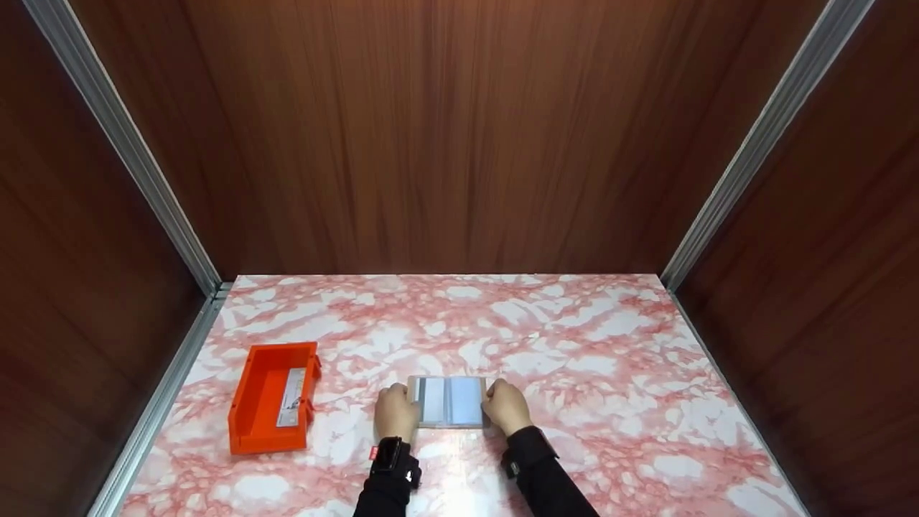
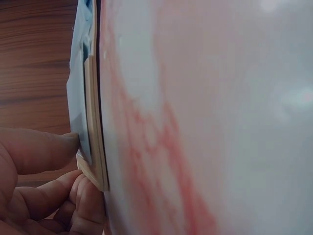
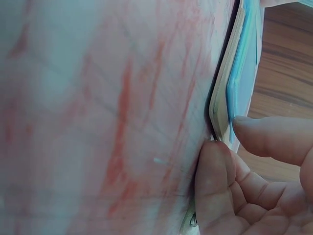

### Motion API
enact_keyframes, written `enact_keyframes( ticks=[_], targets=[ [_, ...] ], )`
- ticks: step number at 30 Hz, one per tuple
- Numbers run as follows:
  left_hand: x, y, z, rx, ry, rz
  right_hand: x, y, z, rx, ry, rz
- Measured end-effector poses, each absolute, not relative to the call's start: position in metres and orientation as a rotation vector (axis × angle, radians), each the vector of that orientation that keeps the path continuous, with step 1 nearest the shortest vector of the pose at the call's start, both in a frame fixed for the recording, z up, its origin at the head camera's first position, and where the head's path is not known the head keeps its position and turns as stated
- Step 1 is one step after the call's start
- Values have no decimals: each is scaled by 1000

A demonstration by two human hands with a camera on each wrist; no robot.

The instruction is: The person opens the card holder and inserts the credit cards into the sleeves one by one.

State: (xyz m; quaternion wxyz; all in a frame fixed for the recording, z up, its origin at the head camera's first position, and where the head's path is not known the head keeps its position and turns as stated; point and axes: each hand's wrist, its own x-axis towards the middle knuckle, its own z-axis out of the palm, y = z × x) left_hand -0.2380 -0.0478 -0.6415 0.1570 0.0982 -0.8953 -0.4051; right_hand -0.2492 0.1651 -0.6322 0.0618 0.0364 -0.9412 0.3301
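Note:
A small card holder [image 1: 449, 402] lies spread flat on the table, with a tan cover and pale bluish plastic sleeves. My left hand [image 1: 396, 413] pinches its left end. In the left wrist view the thumb [image 2: 58, 149] lies on the sleeves, and curled fingers meet the cover's lower corner. At the other end, my right hand [image 1: 507, 407] grips the edge. The right wrist view shows that thumb [image 3: 269, 137] against the blue-tinted sleeves [image 3: 240, 73], with the forefinger bent at the tan cover's corner [image 3: 220, 110].
To the left stands an orange plastic bin [image 1: 262, 402] with a pale printed label [image 1: 291, 397] on its inner side. The pink-and-white marbled table [image 1: 589, 359] is bounded by dark wood panels [image 1: 459, 143] and metal corner rails [image 1: 136, 136].

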Motion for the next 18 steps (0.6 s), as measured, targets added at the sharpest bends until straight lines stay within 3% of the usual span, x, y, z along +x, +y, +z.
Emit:
enact_keyframes(
  ticks=[18],
  targets=[
    [-236, -48, -638, 288, -2571, -1150, -242, 160, -619, 57, -2902, 948]
  ],
)
